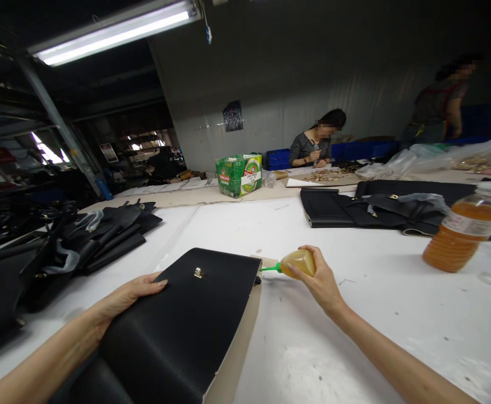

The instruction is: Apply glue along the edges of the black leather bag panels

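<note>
A black leather bag piece (178,325) with a small gold clasp (198,272) lies on the white table (312,348) in front of me. My left hand (131,294) rests flat on its left edge, fingers stretched out. My right hand (319,278) grips a small squeeze bottle of yellow glue (298,262). The bottle's green nozzle (270,268) points at the right top corner of the bag piece.
Stacks of black leather pieces lie at the left (110,233) and back right (354,210). A large bottle of amber liquid (464,230) stands at the right. A green carton (239,174) sits at the back. One person sits working behind it; another stands far right.
</note>
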`<move>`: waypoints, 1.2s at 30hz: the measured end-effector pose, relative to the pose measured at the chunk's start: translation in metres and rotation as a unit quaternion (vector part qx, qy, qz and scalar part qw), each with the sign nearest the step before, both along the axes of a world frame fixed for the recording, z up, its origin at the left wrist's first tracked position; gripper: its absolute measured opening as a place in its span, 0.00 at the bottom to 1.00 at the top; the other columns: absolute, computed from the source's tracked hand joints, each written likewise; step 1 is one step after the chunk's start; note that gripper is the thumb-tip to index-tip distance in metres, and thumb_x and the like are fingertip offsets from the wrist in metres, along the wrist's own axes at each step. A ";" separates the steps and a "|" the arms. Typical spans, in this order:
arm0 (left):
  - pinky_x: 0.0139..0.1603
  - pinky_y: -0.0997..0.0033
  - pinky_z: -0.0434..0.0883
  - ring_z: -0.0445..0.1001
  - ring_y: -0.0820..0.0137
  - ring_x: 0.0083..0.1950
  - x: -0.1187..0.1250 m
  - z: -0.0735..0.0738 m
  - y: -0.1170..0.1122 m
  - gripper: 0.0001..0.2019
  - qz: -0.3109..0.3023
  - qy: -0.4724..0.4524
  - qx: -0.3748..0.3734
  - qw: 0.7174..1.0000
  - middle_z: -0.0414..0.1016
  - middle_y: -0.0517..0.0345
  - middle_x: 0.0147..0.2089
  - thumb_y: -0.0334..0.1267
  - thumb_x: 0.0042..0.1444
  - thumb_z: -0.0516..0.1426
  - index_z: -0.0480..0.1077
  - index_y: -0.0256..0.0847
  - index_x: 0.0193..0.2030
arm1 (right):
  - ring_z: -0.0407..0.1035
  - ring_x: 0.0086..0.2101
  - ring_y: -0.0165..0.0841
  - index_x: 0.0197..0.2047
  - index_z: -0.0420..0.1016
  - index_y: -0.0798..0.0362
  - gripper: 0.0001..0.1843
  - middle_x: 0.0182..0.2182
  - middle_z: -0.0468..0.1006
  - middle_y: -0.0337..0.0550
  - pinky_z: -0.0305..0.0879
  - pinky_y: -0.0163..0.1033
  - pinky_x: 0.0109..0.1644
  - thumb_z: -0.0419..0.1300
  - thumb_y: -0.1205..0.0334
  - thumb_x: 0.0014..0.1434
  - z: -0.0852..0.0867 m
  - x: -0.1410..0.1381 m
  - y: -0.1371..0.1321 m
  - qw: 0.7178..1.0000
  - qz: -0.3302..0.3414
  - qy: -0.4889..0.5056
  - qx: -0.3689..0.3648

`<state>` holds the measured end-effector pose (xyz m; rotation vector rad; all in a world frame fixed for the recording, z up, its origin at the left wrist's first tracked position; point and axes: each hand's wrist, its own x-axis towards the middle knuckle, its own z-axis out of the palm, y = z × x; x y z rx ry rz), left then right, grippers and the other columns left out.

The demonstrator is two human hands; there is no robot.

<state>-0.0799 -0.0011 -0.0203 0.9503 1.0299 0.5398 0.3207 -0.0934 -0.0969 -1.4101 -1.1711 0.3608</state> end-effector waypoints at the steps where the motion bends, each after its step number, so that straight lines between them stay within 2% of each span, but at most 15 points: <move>1: 0.43 0.55 0.74 0.79 0.48 0.43 0.000 0.000 -0.001 0.29 0.000 0.000 0.000 1.000 0.81 0.39 0.44 0.38 0.44 0.65 0.71 0.37 0.55 | 0.68 0.40 0.42 0.50 0.62 0.49 0.27 0.43 0.70 0.43 0.64 0.42 0.43 0.64 0.43 0.54 -0.001 0.000 0.000 1.000 0.002 0.001 0.000; 9: 0.45 0.55 0.73 0.79 0.50 0.41 0.003 0.010 -0.007 0.25 -0.008 -0.004 0.008 1.000 0.81 0.40 0.43 0.37 0.45 0.65 0.73 0.35 0.53 | 0.67 0.40 0.43 0.49 0.63 0.49 0.26 0.42 0.70 0.42 0.64 0.42 0.43 0.65 0.44 0.54 -0.004 0.001 -0.003 0.999 0.012 0.038 0.000; 14: 0.43 0.57 0.74 0.80 0.54 0.38 0.006 0.020 -0.013 0.23 -0.006 -0.009 0.004 1.000 0.81 0.40 0.42 0.36 0.46 0.65 0.73 0.34 0.51 | 0.67 0.40 0.43 0.47 0.64 0.48 0.27 0.41 0.69 0.41 0.65 0.43 0.42 0.67 0.44 0.51 -0.009 -0.001 0.002 0.998 0.006 0.066 0.004; 18: 0.42 0.59 0.75 0.80 0.55 0.38 0.008 0.027 -0.020 0.22 -0.008 -0.007 0.002 1.000 0.81 0.40 0.42 0.35 0.48 0.64 0.73 0.34 0.51 | 0.67 0.40 0.43 0.47 0.64 0.48 0.26 0.40 0.69 0.41 0.65 0.43 0.41 0.67 0.44 0.51 -0.010 -0.001 -0.004 0.997 0.011 0.082 -0.001; 25: 0.44 0.58 0.74 0.79 0.52 0.42 0.005 0.024 -0.015 0.20 -0.001 -0.017 0.005 1.000 0.81 0.41 0.42 0.35 0.47 0.64 0.75 0.35 0.49 | 0.67 0.40 0.42 0.47 0.63 0.47 0.26 0.41 0.69 0.40 0.65 0.42 0.42 0.67 0.45 0.51 -0.007 0.000 -0.010 0.996 0.021 0.091 0.002; 31: 0.48 0.59 0.72 0.80 0.56 0.41 0.004 0.031 -0.022 0.18 -0.019 -0.028 -0.002 0.999 0.81 0.43 0.43 0.34 0.52 0.61 0.73 0.35 0.51 | 0.66 0.39 0.41 0.47 0.63 0.47 0.25 0.40 0.68 0.39 0.64 0.41 0.41 0.66 0.45 0.53 -0.006 0.000 -0.015 0.996 0.027 0.090 0.004; 36: 0.47 0.58 0.72 0.79 0.55 0.42 0.004 0.032 -0.023 0.20 -0.019 -0.031 -0.008 0.999 0.81 0.46 0.39 0.33 0.53 0.61 0.71 0.33 0.53 | 0.66 0.40 0.41 0.48 0.63 0.46 0.25 0.41 0.68 0.39 0.65 0.40 0.41 0.66 0.45 0.54 -0.008 -0.003 -0.013 0.996 0.034 0.084 0.005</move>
